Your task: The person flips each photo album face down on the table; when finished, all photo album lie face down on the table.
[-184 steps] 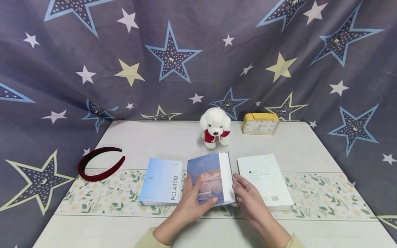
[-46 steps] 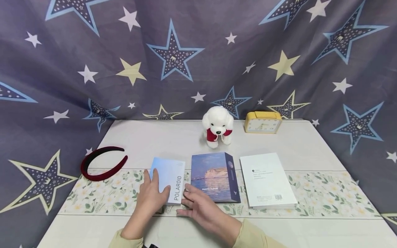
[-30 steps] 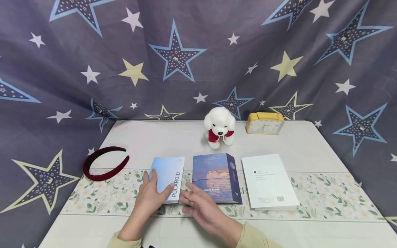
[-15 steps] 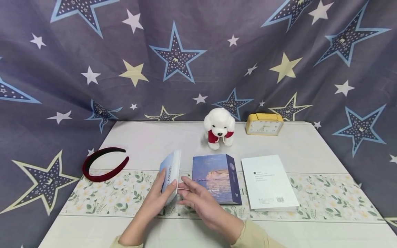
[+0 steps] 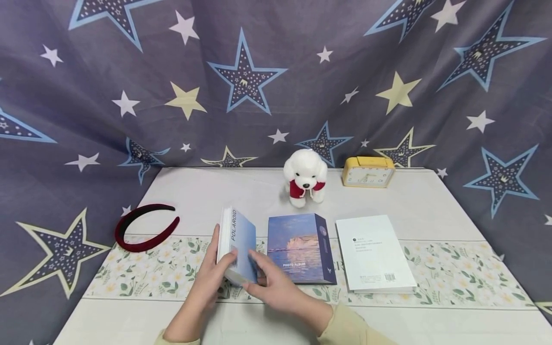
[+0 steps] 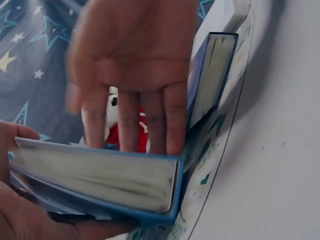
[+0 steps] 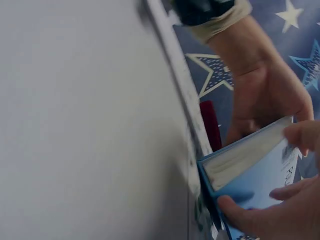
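My left hand (image 5: 210, 273) grips the light-blue POLAROID photo album (image 5: 245, 235), fingers behind its left side and thumb on the cover. The album is tilted up on the table, its blue cover facing right. My right hand (image 5: 282, 290) is at the album's lower right, its fingertips at the cover. In the left wrist view, the right hand's fingers (image 6: 129, 120) stretch straight toward the album (image 6: 100, 175), whose page edges show. Close by on the right lies a purple-blue photo album (image 5: 295, 247) with a seaside painting on it.
A white book-like album (image 5: 375, 251) lies farther right. At the back stand a white plush dog (image 5: 304, 175) in red and a yellow clock (image 5: 368, 172). A dark red headband (image 5: 146, 244) lies at left. A floral strip (image 5: 151, 268) crosses the white tabletop.
The POLAROID album lay flat, was tilted up to face left, and now faces right. The right hand has come to its cover. Earlier, both hands were at the painted album, which has since been turned.
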`<state>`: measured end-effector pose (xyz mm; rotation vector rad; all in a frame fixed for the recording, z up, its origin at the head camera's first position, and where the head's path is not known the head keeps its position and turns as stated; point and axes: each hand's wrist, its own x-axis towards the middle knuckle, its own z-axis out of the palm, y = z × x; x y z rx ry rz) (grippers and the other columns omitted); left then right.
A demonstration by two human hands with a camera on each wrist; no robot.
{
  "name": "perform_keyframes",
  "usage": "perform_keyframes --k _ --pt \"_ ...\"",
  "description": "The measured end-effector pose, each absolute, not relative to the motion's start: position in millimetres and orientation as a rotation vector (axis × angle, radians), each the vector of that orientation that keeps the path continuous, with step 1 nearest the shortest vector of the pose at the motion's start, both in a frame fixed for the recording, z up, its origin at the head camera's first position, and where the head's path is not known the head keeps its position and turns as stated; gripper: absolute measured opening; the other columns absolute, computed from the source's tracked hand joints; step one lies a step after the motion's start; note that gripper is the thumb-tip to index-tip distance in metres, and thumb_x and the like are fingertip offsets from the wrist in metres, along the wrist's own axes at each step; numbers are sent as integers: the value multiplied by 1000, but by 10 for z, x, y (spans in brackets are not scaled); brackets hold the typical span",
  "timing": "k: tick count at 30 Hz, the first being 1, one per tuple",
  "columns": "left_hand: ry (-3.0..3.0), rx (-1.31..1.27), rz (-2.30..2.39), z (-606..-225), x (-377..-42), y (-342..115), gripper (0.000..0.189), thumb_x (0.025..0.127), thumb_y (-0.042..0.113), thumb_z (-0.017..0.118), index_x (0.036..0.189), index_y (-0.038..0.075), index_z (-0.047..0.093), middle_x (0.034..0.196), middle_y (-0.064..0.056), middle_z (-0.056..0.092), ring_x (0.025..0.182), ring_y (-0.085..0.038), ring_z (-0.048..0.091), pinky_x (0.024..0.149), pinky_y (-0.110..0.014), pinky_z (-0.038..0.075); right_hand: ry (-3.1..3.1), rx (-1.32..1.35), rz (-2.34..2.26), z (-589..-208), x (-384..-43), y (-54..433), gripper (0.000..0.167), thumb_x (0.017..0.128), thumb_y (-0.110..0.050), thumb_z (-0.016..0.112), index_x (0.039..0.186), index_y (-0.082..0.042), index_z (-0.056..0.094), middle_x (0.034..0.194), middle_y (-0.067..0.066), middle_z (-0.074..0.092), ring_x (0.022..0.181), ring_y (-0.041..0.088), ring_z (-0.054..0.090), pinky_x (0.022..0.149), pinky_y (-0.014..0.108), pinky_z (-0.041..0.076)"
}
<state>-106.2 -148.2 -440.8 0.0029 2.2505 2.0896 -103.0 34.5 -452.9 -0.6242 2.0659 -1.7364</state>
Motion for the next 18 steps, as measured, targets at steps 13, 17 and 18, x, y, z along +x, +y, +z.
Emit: perform_keyframes --k 13,17,18 --pt "2271 -119 2060 -4416 -1105 -1712 71 93 -6 45 157 10 16 162 -8 16 147 -24 18 111 -27 28 2406 -609 -1375 -4524 -1058 315 67 96 -19 61 153 -6 29 160 23 10 139 39 32 94 27 49" --pt "2357 -138 1970 -4436 -1126 -1757 69 94 -4 45 156 6 15 162 -9 13 149 -24 7 118 -40 10 2466 -627 -1317 -4536 -1083 313 64 97 -15 59 152 -1 30 160 20 11 142 38 25 106 41 40" --pt "2381 -139 1945 -4441 -1133 -1767 69 95 -4 45 156 4 14 162 -10 12 149 -24 6 119 -42 8 2476 -627 -1306 -4545 -1093 313 63 97 -15 58 152 -1 30 161 19 11 143 37 24 108 44 36"
